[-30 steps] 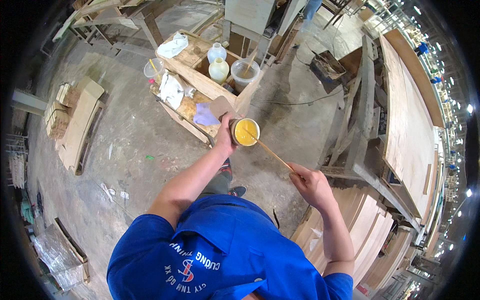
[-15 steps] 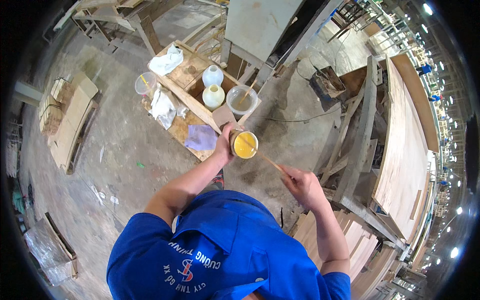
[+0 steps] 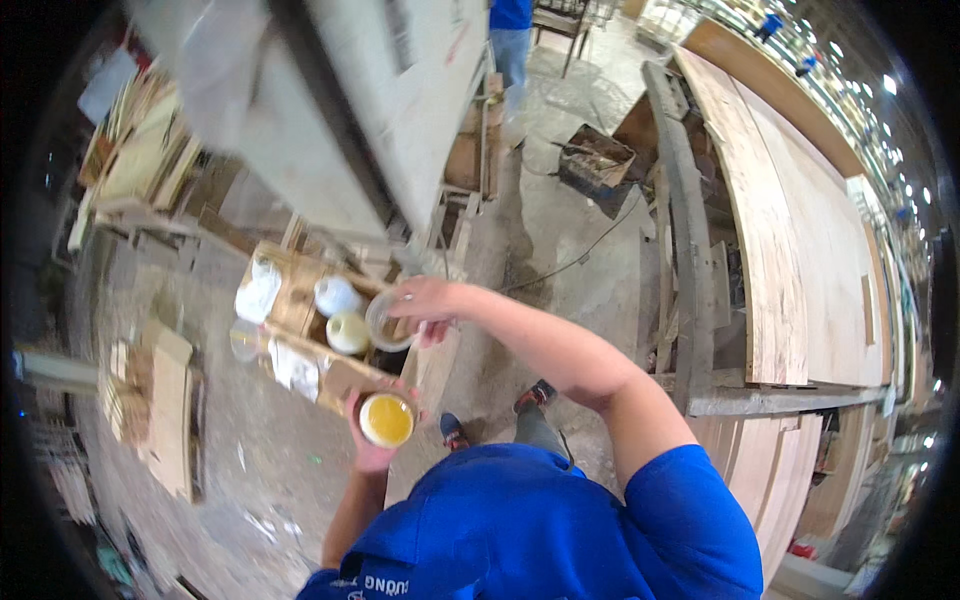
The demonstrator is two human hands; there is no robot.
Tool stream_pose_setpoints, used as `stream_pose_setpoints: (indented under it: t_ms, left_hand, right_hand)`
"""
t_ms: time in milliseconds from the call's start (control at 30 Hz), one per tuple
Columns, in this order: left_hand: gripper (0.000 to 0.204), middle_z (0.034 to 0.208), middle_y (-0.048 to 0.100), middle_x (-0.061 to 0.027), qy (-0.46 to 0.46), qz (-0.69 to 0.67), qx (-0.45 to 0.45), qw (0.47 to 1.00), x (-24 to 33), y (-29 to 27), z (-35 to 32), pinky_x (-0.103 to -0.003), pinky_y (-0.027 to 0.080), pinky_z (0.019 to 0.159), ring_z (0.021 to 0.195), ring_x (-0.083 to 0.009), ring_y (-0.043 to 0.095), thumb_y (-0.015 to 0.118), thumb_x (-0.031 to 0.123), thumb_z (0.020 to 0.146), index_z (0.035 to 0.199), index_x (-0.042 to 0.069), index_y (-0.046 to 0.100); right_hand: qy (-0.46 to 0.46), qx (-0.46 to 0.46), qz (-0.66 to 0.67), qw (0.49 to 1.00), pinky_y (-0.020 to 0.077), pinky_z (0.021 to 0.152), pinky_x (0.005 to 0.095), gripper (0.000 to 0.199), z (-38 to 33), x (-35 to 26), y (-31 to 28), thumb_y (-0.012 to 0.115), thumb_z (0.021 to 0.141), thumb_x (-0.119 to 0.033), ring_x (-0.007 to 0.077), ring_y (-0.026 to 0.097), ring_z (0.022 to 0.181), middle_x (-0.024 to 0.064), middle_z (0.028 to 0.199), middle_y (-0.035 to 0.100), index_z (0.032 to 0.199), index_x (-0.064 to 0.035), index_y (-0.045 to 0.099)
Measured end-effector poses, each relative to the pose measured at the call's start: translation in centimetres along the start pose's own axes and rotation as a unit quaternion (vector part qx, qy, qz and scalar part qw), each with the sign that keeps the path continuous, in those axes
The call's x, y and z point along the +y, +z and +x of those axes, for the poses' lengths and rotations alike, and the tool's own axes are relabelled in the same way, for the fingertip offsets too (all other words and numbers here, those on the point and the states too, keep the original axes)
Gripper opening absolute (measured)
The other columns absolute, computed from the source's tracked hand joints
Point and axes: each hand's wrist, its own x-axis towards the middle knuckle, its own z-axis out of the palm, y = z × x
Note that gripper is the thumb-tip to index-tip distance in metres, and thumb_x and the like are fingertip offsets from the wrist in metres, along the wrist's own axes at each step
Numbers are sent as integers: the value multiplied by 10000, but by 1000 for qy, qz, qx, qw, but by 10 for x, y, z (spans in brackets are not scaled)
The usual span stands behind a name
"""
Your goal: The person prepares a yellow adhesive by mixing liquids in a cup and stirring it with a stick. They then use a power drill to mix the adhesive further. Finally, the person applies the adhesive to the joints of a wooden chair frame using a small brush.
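Note:
My left hand (image 3: 366,448) is wrapped round a cup of yellow liquid (image 3: 387,420), tilted so its open top faces me. Beside the cup sticks out a flat brown piece (image 3: 352,378); whether the hand also holds it I cannot tell. My right hand (image 3: 428,302) reaches over a clear plastic tub (image 3: 383,318) at the right end of a wooden crate (image 3: 300,335). Its fingers are bent down at the tub's rim, and what they grip is hidden. Two rounded bottles, one whitish (image 3: 337,297) and one pale yellow-green (image 3: 348,332), stand left of the tub.
White crumpled cloths (image 3: 258,290) and another clear tub (image 3: 245,340) lie at the crate's left. A large pale panel (image 3: 340,110) rises behind it. Wooden boards rest on a bench (image 3: 690,250) at right. A cable (image 3: 570,265) crosses the floor; a person (image 3: 510,45) stands at the back.
My right hand has moved from the cup forward and left to the clear tub; the stick it held in the yellow liquid no longer shows. The view has shifted, and the cup appears lower left.

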Motion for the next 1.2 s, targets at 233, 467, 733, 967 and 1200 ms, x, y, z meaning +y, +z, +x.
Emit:
stream_pose_setpoints:
  t_ms: [233,467,733,967,1200]
  left_hand:
    - [536,1134,556,-72,-36,-17,-97,994,-28,139,62,-606,417,820,1098,-336,485,405,559,823,1118,134,548]
    - [526,1163,537,-106,-233,-42,-150,960,-124,242,197,-606,397,856,1123,-339,467,398,482,845,1155,71,504]
    - [437,1162,542,-117,-255,-15,-60,965,-176,279,348,-597,331,935,1135,-339,462,367,373,874,1117,51,533]
    - [442,1139,549,-144,-250,-17,-33,968,-178,298,557,-571,361,925,1102,-368,484,390,380,862,1099,40,542]
    - [404,1142,547,-139,-293,-3,-85,952,-160,398,787,-586,358,921,1093,-362,493,442,363,843,1093,61,545]
  right_hand:
    - [-133,107,239,956,437,445,222,345,-100,95,-111,457,903,-226,124,569,527,97,808,620,1186,-28,462]
    - [-10,363,170,916,469,530,260,300,-172,251,-190,528,824,-194,123,583,618,80,791,630,1068,-21,551]
    - [31,474,-4,880,462,816,377,351,-173,281,-290,574,754,-230,306,594,925,178,966,622,1043,-31,589]
    - [87,502,-104,854,472,800,363,370,-134,305,-456,590,750,-236,302,605,897,183,994,615,1050,-20,592]
    - [164,478,-156,849,436,867,381,404,-64,323,-636,615,713,-237,318,546,999,189,1034,587,1066,-45,582]
